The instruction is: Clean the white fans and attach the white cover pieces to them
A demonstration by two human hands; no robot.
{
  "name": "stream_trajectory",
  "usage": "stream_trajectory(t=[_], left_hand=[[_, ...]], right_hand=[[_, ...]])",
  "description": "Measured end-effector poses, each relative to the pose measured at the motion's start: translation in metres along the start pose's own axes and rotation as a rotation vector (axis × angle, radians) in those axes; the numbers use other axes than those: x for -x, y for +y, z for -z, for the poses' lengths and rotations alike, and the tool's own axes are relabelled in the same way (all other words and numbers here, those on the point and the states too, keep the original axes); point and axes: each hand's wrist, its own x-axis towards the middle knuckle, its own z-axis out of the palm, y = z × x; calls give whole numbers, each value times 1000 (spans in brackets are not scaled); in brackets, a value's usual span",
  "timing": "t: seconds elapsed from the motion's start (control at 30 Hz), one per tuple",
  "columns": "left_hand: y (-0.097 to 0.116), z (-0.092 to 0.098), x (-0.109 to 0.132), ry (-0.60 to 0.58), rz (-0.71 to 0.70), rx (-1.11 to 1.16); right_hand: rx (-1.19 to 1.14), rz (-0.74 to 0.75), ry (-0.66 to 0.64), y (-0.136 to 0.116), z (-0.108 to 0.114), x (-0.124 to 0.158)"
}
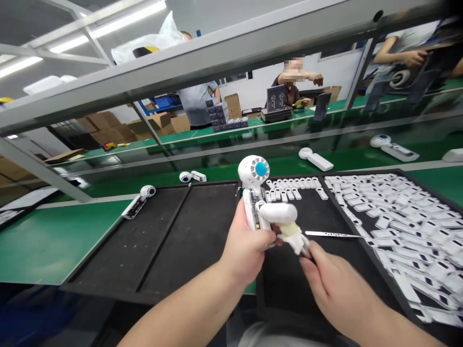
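My left hand [249,246] is closed around a white handheld fan [254,171] with a round head and a blue centre. The fan stands nearly upright, and its handle is open, showing the parts inside. A smooth white oval piece [278,212] sits against the handle's right side; what holds it is hidden. My right hand [329,274] pinches a blurred white and pale-yellow piece [294,237] just below that oval; its exact kind cannot be made out. Behind the right hand, a slim metal strip like tweezers [333,234] lies on the black tray [285,274].
Many white handle covers [408,212] fill the right tray, with short rows [294,183] at the middle tray's back. More fans [144,193] lie along the green conveyor [224,168]. A metal shelf beam [217,53] crosses above. Co-workers [289,91] are at the far bench.
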Motion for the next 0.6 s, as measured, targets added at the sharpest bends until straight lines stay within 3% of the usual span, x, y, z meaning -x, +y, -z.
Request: stream_trajectory(t=[0.13,0.3,0.43,0.6], left_hand=[[-3,-3,1,-12,33,8],[-5,8,-4,-12,-9,66],[-12,21,-7,-21,55,35],[-25,49,-39,94,169,-70]], right_hand=[[-45,-30,-132,-2,-9,-10],[-11,2,-133,12,1,4],[107,16,-83,32,6,13],[287,-52,-112,55,-2,13]])
